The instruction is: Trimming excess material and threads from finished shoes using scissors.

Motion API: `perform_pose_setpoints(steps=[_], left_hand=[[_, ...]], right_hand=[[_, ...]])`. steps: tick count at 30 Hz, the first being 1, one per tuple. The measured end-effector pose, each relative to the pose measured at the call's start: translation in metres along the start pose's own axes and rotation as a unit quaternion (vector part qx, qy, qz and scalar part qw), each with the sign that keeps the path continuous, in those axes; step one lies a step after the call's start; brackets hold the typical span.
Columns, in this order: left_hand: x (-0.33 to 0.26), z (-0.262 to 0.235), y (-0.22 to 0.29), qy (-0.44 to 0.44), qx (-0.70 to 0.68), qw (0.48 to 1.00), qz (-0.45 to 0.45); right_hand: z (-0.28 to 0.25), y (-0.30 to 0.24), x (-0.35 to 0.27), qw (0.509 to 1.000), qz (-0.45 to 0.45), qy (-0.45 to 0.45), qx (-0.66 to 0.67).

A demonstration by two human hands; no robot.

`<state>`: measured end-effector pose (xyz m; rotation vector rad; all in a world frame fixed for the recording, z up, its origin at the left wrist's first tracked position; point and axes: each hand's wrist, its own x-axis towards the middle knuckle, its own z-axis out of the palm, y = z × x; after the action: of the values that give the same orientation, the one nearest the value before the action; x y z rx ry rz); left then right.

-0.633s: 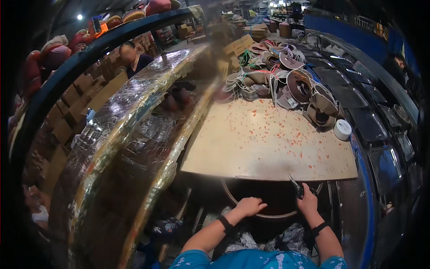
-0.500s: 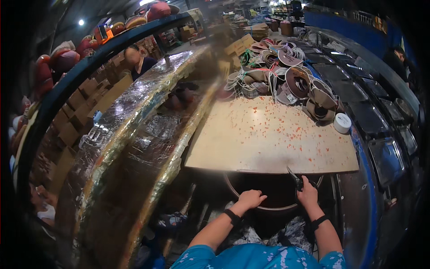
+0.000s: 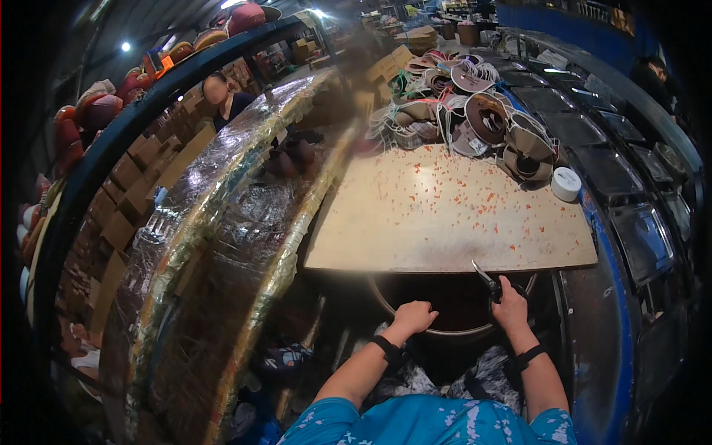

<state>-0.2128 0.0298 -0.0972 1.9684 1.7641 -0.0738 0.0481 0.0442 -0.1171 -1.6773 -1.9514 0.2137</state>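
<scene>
- We see the right hand (image 3: 510, 307) clamped on dark-handled scissors with slim metal blades (image 3: 485, 277), low over the front of the workspace.
- We read the scissors' long axis as running away from the palm and to the left; the blade tip meets the board's near edge in our view, though we cannot tell whether it touches.
- We find the left hand (image 3: 415, 317) well apart from the right, fingers curled in; we see nothing between them, but cannot tell whether they pinch something small.
- Below and between the two hands, we make out a dark round bin with a pale rim (image 3: 463, 331), partly under the board.
- Just beyond both hands, we have a broad, pale, flat board (image 3: 363, 241), scattered with small orange-red scraps (image 3: 490, 196).
- Past the scraps, on the board's far side, we see a heaped pile of brown and grey pieces with pale cords (image 3: 463, 119), straight ahead and slightly left of the right hand.
- Beside the pile's right end, we note a white round tub (image 3: 567, 183); farther right, dark shiny rectangular trays (image 3: 639, 237).
- To the left, we see a dark bench wrapped in glossy film (image 3: 215, 156), a co-worker (image 3: 234, 107) behind it.
</scene>
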Motion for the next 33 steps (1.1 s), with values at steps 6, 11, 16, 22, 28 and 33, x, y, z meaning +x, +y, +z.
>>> perform_pose_setpoints(steps=[6, 11, 16, 22, 28, 33], left_hand=[[0.000, -0.005, 0.001, -0.014, -0.001, 1.000, -0.008], [0.002, -0.005, 0.001, -0.015, -0.010, 1.000, -0.003], [0.000, -0.012, 0.006, -0.032, -0.008, 0.999, -0.012], [0.001, -0.009, 0.003, -0.018, -0.004, 1.000, -0.006], [0.002, -0.012, 0.007, -0.035, -0.005, 0.999, -0.020], [0.001, -0.010, 0.004, -0.029, -0.010, 0.999, -0.014]], right_hand=[[0.000, -0.002, 0.000, 1.000, 0.011, -0.007, 0.001], [-0.005, -0.004, 0.000, 1.000, 0.015, -0.001, 0.014], [-0.005, -0.006, 0.000, 0.999, 0.031, -0.001, 0.025], [-0.004, -0.006, 0.000, 0.999, 0.020, 0.014, 0.025], [-0.005, -0.006, 0.000, 0.999, 0.007, 0.033, 0.039], [-0.006, -0.008, 0.000, 0.999, -0.007, 0.043, 0.032]])
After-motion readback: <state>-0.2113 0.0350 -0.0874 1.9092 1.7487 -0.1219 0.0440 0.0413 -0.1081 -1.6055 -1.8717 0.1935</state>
